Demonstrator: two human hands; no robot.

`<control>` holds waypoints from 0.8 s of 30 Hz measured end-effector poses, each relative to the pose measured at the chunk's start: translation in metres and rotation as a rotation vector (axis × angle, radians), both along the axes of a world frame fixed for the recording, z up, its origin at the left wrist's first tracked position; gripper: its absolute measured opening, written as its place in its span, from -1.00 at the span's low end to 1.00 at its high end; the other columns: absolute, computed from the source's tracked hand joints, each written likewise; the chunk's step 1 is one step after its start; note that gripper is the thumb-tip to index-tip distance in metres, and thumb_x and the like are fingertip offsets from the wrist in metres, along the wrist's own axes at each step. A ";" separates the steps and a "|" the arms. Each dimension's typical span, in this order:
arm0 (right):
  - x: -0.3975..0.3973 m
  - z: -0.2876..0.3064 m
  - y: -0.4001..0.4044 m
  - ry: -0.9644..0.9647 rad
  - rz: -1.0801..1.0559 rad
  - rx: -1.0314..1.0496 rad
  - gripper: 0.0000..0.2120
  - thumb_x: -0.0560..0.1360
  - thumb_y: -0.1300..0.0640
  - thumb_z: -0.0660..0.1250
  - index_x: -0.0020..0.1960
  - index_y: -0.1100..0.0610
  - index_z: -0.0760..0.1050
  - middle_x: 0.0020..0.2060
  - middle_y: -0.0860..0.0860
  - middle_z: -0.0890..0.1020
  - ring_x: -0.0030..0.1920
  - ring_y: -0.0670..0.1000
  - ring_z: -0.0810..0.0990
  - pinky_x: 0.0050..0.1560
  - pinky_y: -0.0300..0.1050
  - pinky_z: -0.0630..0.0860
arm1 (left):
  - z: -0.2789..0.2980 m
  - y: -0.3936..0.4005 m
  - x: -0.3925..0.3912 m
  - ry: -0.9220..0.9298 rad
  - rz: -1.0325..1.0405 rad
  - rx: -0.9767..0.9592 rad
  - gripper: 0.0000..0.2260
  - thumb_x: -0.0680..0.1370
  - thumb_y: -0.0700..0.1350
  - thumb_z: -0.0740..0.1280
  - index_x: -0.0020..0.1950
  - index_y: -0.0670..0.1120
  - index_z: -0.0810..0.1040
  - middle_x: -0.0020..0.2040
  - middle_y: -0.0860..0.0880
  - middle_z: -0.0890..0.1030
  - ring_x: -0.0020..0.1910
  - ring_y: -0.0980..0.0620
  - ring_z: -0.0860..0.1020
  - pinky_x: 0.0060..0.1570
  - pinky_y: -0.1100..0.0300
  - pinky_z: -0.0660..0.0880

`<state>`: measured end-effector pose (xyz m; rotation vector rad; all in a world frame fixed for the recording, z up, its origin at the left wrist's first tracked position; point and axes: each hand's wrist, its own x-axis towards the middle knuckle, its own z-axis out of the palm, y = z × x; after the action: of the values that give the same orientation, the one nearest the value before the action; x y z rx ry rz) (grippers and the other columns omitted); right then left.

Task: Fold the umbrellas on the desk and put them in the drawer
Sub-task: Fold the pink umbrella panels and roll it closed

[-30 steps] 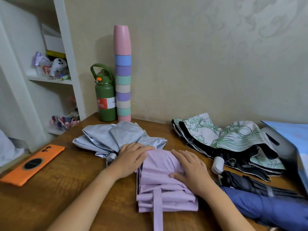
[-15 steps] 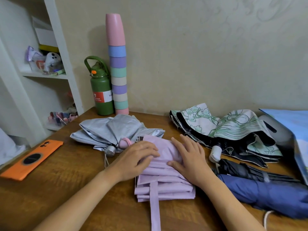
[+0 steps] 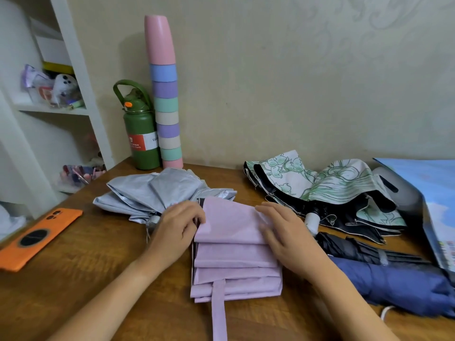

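Pinching the lilac umbrella [image 3: 234,244] left edge, left hand [image 3: 177,227] could lose pleats; right hand [image 3: 285,235] presses flat, fingers straight.

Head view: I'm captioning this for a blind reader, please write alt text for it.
Two bare hands work a lilac umbrella into flat pleats on a wooden desk: the left hand pinches its left edge, the right hand rests on top. A silver umbrella lies behind, a floral one and a navy one to the right.
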<state>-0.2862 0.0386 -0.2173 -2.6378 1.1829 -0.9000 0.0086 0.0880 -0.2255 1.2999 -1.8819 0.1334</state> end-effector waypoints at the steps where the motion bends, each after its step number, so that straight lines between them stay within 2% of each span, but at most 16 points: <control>1: 0.000 -0.001 -0.001 0.047 -0.035 0.022 -0.50 0.63 -0.06 -0.02 0.46 0.05 0.44 0.43 -0.02 0.46 0.43 0.06 0.42 0.39 0.09 0.41 | 0.003 -0.002 0.002 -0.024 0.109 0.034 -0.60 0.43 -0.42 0.26 0.09 0.01 0.57 0.09 0.12 0.52 0.11 0.06 0.52 0.19 0.00 0.47; 3: -0.002 -0.003 -0.001 0.165 -0.075 0.091 -0.42 0.57 0.04 -0.06 0.54 0.04 0.36 0.51 0.04 0.38 0.50 0.12 0.35 0.47 0.06 0.34 | 0.005 -0.004 0.011 -0.146 0.264 0.206 -0.41 0.43 -0.37 0.29 0.40 0.05 0.45 0.33 0.08 0.43 0.37 0.03 0.37 0.42 0.04 0.25; 4: -0.003 -0.003 -0.002 0.210 -0.082 0.116 -0.42 0.57 0.12 0.01 0.58 0.02 0.31 0.55 0.05 0.33 0.54 0.12 0.30 0.50 0.02 0.29 | 0.003 -0.005 0.015 -0.196 0.282 0.301 -0.34 0.45 -0.32 0.30 0.52 0.07 0.34 0.43 0.08 0.37 0.47 0.05 0.27 0.49 0.08 0.11; 6: -0.005 -0.002 -0.003 0.273 -0.084 0.128 -0.34 0.55 0.28 0.16 0.62 -0.04 0.23 0.60 0.05 0.24 0.58 0.13 0.22 0.53 0.00 0.25 | -0.005 -0.008 0.020 -0.238 0.244 0.388 -0.31 0.51 -0.22 0.30 0.61 0.08 0.19 0.52 0.09 0.30 0.55 0.08 0.17 0.51 0.15 -0.05; 10: -0.011 0.006 -0.002 0.397 -0.090 0.224 -0.15 0.52 0.35 0.20 0.63 -0.25 0.01 0.65 -0.03 0.01 0.62 0.10 0.06 0.54 0.06 0.21 | -0.016 -0.013 0.024 -0.245 0.237 0.262 -0.26 0.52 -0.16 0.37 0.64 0.10 0.14 0.51 0.08 0.34 0.52 0.07 0.23 0.49 0.15 -0.03; 14: -0.018 0.011 -0.002 0.425 -0.047 0.292 -0.12 0.57 0.33 0.17 0.60 -0.37 -0.10 0.65 -0.15 -0.14 0.62 0.07 0.13 0.44 0.00 0.38 | -0.017 -0.011 0.028 -0.293 0.090 0.235 -0.12 0.49 -0.21 0.42 0.63 0.28 0.04 0.53 0.12 0.22 0.52 0.11 0.18 0.53 0.13 -0.01; 18: -0.024 0.015 0.000 0.421 -0.002 0.375 -0.04 0.57 0.36 0.17 0.51 -0.53 -0.22 0.62 -0.23 -0.29 0.63 0.04 0.11 0.40 -0.04 0.43 | -0.012 -0.005 0.032 -0.265 -0.005 0.323 -0.22 0.59 -0.13 0.36 0.57 0.44 0.00 0.58 0.22 0.10 0.53 0.23 0.01 0.57 0.12 -0.16; 21: -0.023 0.018 0.004 0.457 -0.009 0.396 0.07 0.50 0.43 0.17 0.48 -0.55 -0.28 0.60 -0.22 -0.36 0.64 0.05 0.08 0.33 -0.06 0.48 | -0.014 -0.006 0.031 -0.269 0.003 0.328 -0.25 0.59 -0.20 0.30 0.57 0.42 0.07 0.54 0.27 0.11 0.50 0.38 -0.09 0.54 0.25 -0.31; 22: -0.022 0.018 0.003 0.461 -0.013 0.386 0.06 0.50 0.42 0.18 0.49 -0.54 -0.28 0.60 -0.20 -0.36 0.64 0.05 0.08 0.33 -0.07 0.48 | -0.016 -0.007 0.031 -0.273 0.016 0.319 -0.26 0.59 -0.20 0.30 0.57 0.42 0.08 0.53 0.26 0.15 0.50 0.38 -0.07 0.54 0.26 -0.31; 24: -0.019 0.020 0.002 0.457 -0.017 0.352 0.01 0.53 0.38 0.18 0.50 -0.52 -0.26 0.62 -0.17 -0.32 0.63 0.07 0.09 0.38 -0.07 0.43 | -0.020 -0.011 0.029 -0.287 0.036 0.293 -0.23 0.59 -0.20 0.32 0.54 0.48 0.04 0.52 0.17 0.26 0.55 0.22 0.09 0.58 0.15 -0.22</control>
<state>-0.3053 0.0406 -0.1972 -2.6008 1.3063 -0.0620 0.0373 0.0768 -0.2451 1.5804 -2.1831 0.0671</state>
